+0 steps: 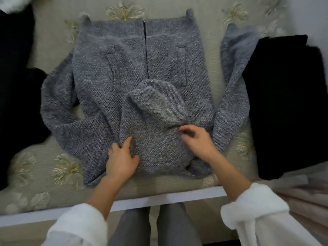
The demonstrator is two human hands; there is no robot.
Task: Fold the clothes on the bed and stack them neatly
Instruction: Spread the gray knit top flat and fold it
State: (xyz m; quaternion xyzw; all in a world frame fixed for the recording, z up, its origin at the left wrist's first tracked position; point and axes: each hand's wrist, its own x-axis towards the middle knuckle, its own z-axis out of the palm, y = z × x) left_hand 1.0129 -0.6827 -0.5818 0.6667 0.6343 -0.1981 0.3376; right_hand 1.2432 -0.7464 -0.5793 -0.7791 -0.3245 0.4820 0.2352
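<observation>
A white bed edge (159, 197) runs just nearer than the grey hooded knit cardigan (142, 68). A narrow strip of floral bedspread (58, 167) lies bare between the two and widens at the cardigan's near-left corner.

The cardigan lies flat, front up, with its collar end nearest. Its hood is turned down over the zip.

The left hand (122, 157) rests on the knit beside the hood's left edge with the index finger straight. I cannot tell whether the other fingers pinch the fabric. The right hand (197, 141) is blurred, with its fingers loosely bent and apart over the hood's base, holding nothing.

To the cardigan's right, a folded black stack (284, 103) lies against one sleeve. To its left, a black clothes heap (16, 86) sits just beside the bent sleeve. More bare bedspread shows beyond the far hem.
</observation>
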